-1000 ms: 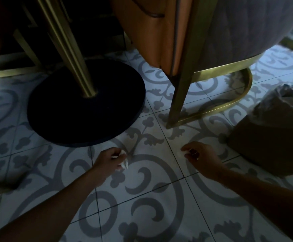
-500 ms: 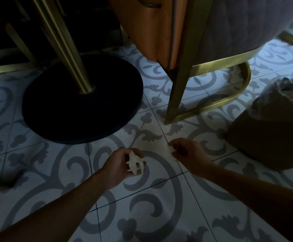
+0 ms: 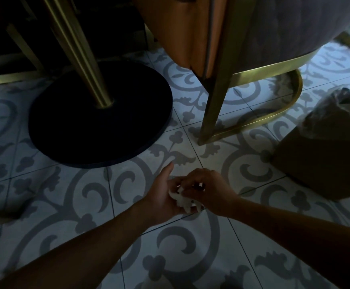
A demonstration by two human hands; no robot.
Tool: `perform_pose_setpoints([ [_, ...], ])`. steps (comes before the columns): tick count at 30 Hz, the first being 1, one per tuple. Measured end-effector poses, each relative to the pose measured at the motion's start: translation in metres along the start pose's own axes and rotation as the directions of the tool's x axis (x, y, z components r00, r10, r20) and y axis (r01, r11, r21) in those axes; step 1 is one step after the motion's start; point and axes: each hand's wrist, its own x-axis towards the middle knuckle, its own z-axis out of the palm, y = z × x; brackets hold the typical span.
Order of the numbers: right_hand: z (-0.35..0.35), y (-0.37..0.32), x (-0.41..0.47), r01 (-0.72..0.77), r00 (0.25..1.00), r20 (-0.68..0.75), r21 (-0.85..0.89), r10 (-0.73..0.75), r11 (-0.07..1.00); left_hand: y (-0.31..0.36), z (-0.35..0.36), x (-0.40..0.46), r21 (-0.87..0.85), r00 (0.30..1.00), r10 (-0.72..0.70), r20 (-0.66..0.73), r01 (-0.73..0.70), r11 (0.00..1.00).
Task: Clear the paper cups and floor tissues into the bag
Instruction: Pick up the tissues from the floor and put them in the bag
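Tissues (image 3: pixel 182 200), crumpled white, sat low centre of the frame, cupped in your left hand (image 3: pixel 164 198) just above the tiled floor (image 3: pixel 90 232). Your right hand (image 3: pixel 208 191) overlapped it from the right, fingers curled into the same wad, probably passing its own scrap across so one hand could carry everything; lighting was too dim to confirm which hand had the firmer hold. Left palm faced up with thumb raised, so it worked as a tray and nothing dropped back down. Bag (image 3: pixel 326 155) lay at right of frame, well apart from both hands, mouth toward the upper right, something pale inside. Consolidating first likely saved a second reach. Nothing bagged from this handful yet.
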Motion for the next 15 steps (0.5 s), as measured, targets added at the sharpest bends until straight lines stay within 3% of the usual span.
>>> perform_pose_setpoints([
  [8,0.001,0.0,-0.001,-0.008,1.0,0.029,-0.127,0.012,0.992,0.002,-0.001,-0.002,0.04,1.0,-0.015,-0.001,0.015,0.999],
  [15,0.013,-0.01,0.005,0.111,0.991,0.099,-0.17,-0.095,0.979,0.002,-0.02,-0.02,-0.01,0.996,-0.024,-0.083,0.023,1.0],
])
